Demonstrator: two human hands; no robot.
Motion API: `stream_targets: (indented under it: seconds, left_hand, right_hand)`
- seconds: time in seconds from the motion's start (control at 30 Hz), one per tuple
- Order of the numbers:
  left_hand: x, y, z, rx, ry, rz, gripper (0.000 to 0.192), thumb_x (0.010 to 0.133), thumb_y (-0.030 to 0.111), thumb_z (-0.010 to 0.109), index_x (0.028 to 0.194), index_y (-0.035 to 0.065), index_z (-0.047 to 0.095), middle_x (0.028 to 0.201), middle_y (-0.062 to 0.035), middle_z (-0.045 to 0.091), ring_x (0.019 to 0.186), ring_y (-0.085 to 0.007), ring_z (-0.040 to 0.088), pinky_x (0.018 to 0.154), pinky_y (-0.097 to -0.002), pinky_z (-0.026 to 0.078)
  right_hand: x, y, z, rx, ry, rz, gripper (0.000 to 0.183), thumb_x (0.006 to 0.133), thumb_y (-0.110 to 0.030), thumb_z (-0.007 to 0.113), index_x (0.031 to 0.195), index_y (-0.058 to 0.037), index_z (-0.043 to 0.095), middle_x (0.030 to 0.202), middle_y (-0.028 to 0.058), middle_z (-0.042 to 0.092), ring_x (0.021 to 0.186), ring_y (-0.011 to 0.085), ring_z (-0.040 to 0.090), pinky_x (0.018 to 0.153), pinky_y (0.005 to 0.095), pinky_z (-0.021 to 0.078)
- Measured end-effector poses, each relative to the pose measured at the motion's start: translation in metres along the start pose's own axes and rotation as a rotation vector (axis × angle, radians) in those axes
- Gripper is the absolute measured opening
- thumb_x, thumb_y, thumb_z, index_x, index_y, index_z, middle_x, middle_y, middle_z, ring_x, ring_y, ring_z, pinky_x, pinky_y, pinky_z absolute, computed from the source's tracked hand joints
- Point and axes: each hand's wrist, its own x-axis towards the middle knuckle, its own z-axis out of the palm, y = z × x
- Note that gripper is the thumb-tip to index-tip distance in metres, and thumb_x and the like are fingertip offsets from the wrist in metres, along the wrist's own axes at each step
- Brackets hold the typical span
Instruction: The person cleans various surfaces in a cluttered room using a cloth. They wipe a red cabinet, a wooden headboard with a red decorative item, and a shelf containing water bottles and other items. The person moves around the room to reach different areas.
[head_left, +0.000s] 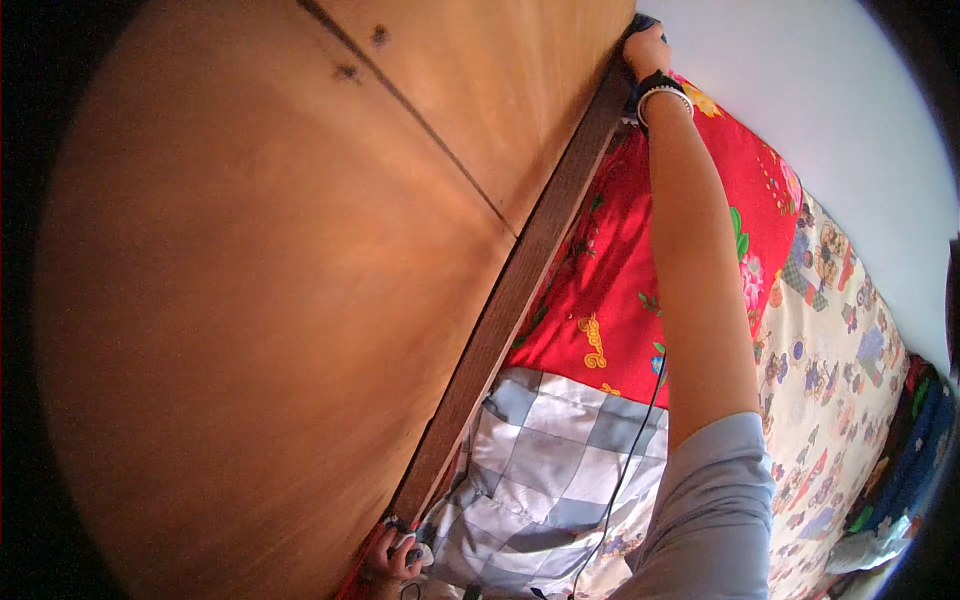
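Note:
A long dark brown wooden rail (510, 300) runs diagonally along the edge of a bed. My right hand (646, 51) is at its far upper end, fingers curled over a dark blue item (646, 22) that looks like cloth. A black band (654, 81) and a pale beaded bracelet (667, 91) circle that wrist. At the rail's lower end, my left hand (394, 559) grips a small white-and-dark bundle (415, 551), too small to make out. Between the hands, beside the rail, lie a red floral cloth (600, 277) and a grey-and-white checked cloth (555, 465).
A large orange-brown surface (247, 300) with a dark seam (427, 124) and dark spots fills the left. A thin black cable (628, 469) crosses the checked cloth. On the right are a cream patterned sheet (817, 360), a pale wall (810, 90) and dark floral fabric (904, 442).

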Motion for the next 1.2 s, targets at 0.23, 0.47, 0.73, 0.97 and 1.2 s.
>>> stream_targets:
  seconds: [0.23, 0.47, 0.73, 0.97, 1.2]
  left_hand:
    - [0.002, 0.01, 0.007, 0.028, 0.111, -0.046, 0.041, 0.082, 0.046, 0.047, 0.099, 0.0116, 0.06, 0.112, -0.0177, 0.047, 0.107, -0.0368, 0.046, 0.088, -0.053, 0.04]
    - [0.006, 0.019, 0.003, 0.013, 0.093, -0.064, 0.038, 0.072, 0.042, 0.06, 0.098, 0.0142, 0.061, 0.109, -0.0156, 0.049, 0.103, -0.0365, 0.049, 0.086, -0.0492, 0.044]
    - [0.02, 0.017, -0.006, -0.044, 0.072, -0.045, 0.039, 0.064, 0.03, 0.066, 0.098, 0.0125, 0.061, 0.109, -0.0171, 0.05, 0.101, -0.0382, 0.051, 0.085, -0.0495, 0.045]
    - [0.025, 0.011, -0.005, -0.039, 0.132, -0.001, 0.035, 0.067, 0.028, 0.063, 0.098, 0.0114, 0.059, 0.11, -0.0171, 0.05, 0.1, -0.0364, 0.051, 0.085, -0.0467, 0.045]
    - [0.014, 0.022, 0.007, -0.025, 0.15, -0.052, 0.032, 0.072, 0.028, 0.058, 0.099, 0.012, 0.059, 0.114, -0.0175, 0.049, 0.102, -0.0364, 0.05, 0.087, -0.0465, 0.044]
  right_hand:
    - [0.069, 0.033, 0.03, -0.375, 0.067, -0.309, 0.04, 0.085, -0.019, 0.041, 0.118, 0.0045, 0.04, 0.112, 0.0301, 0.053, 0.1, 0.0433, 0.056, 0.086, 0.0488, 0.0452]
    - [0.052, 0.018, 0.03, -0.194, 0.023, -0.381, 0.044, 0.08, -0.015, 0.05, 0.122, -0.004, 0.044, 0.111, 0.029, 0.049, 0.098, 0.048, 0.051, 0.084, 0.0498, 0.045]
    - [0.057, 0.03, 0.007, -0.442, -0.17, -0.533, 0.044, 0.086, -0.013, 0.044, 0.129, -0.0142, 0.038, 0.121, 0.0271, 0.045, 0.107, 0.0447, 0.049, 0.092, 0.0498, 0.0411]
    - [0.032, 0.057, -0.012, -0.08, -0.128, -0.482, 0.041, 0.08, -0.013, 0.05, 0.121, -0.0061, 0.048, 0.102, 0.0209, 0.059, 0.093, 0.0366, 0.058, 0.082, 0.0427, 0.0476]
    - [-0.089, 0.068, -0.091, 0.697, -0.729, 0.475, 0.049, 0.086, -0.039, 0.04, 0.104, 0.0009, 0.062, 0.094, 0.0103, 0.065, 0.087, 0.0247, 0.061, 0.082, 0.0343, 0.0464]
